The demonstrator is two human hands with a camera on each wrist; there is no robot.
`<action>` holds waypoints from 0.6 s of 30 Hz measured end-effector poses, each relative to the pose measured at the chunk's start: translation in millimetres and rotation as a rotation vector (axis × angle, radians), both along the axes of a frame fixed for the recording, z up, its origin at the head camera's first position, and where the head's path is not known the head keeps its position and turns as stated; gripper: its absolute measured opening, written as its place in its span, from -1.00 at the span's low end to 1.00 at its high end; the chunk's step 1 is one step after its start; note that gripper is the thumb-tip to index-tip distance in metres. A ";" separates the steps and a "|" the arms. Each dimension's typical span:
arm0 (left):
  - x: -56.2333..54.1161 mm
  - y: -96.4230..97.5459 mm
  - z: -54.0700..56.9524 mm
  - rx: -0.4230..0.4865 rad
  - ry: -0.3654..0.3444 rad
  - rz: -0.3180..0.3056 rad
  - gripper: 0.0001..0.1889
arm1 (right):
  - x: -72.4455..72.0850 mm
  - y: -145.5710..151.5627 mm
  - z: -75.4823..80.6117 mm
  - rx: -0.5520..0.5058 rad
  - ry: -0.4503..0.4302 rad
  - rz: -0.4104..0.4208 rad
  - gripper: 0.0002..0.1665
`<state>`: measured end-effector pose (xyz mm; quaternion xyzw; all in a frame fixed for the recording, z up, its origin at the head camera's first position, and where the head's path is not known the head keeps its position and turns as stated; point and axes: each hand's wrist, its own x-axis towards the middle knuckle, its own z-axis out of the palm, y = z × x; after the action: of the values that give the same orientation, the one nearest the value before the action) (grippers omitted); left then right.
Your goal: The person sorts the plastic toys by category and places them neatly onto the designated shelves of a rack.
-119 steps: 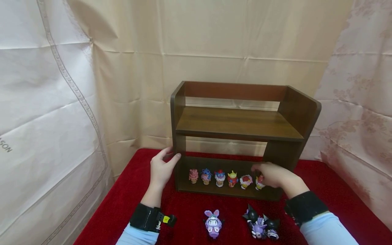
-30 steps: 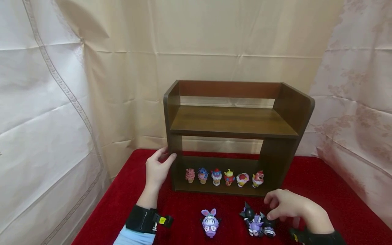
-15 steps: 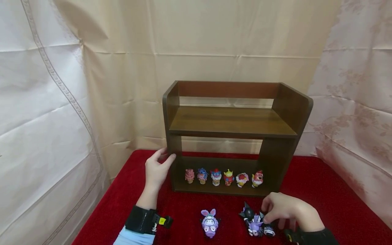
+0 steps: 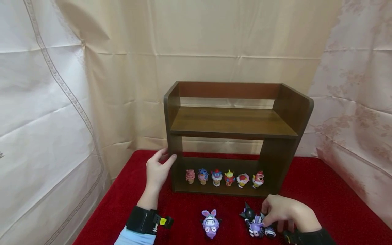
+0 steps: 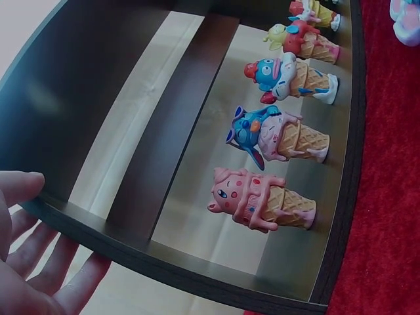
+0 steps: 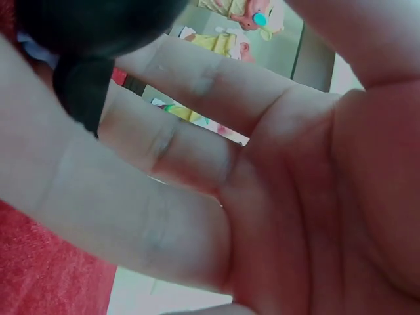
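Note:
My left hand (image 4: 157, 170) grips the left side panel of a dark brown wooden shelf (image 4: 232, 122), thumb inside and fingers outside. On its lower board stands a row of ice-cream-cone figurines; the leftmost is a pink one (image 5: 256, 200), beside a blue-headed one (image 5: 282, 134). My right hand (image 4: 284, 212) is at a small cluster of figurines in front of the shelf. Its curled fingers pinch a black-headed figurine (image 6: 98, 26), which the hand mostly hides in the head view. Against it lie a purple figurine (image 4: 255, 226) and another black-headed figurine (image 4: 249, 213).
A purple bunny-eared figurine (image 4: 210, 224) lies alone on the red cloth (image 4: 183, 217), left of the cluster. The shelf's upper board (image 4: 234, 120) holds nothing. Cream curtains (image 4: 214, 41) hang behind and at both sides.
My right hand has left the rightmost cone figurine, come down to the black and purple cluster, and closed in on a black-headed figurine. The left hand stays on the shelf's side.

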<state>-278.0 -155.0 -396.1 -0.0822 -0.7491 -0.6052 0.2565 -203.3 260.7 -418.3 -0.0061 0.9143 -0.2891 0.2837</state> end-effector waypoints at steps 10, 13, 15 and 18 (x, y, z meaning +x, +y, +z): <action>0.1 0.1 -0.7 -0.016 0.002 0.001 -0.61 | 0.8 -0.2 0.8 0.006 0.016 0.003 -0.61; 1.2 0.3 -0.6 -0.016 0.003 0.002 -0.62 | 1.1 -0.4 1.8 0.012 0.031 0.000 -0.60; 1.6 0.3 -0.7 -0.016 0.003 0.002 -0.62 | 1.0 0.0 2.7 0.018 0.049 0.000 -0.59; 1.5 0.0 -0.7 -0.013 0.001 -0.001 -0.61 | 0.7 0.9 4.9 0.020 0.095 0.013 -0.60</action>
<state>-276.5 -155.1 -396.8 -0.0846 -0.7528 -0.6004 0.2561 -202.6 261.6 -413.3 -0.0231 0.9294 -0.2776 0.2419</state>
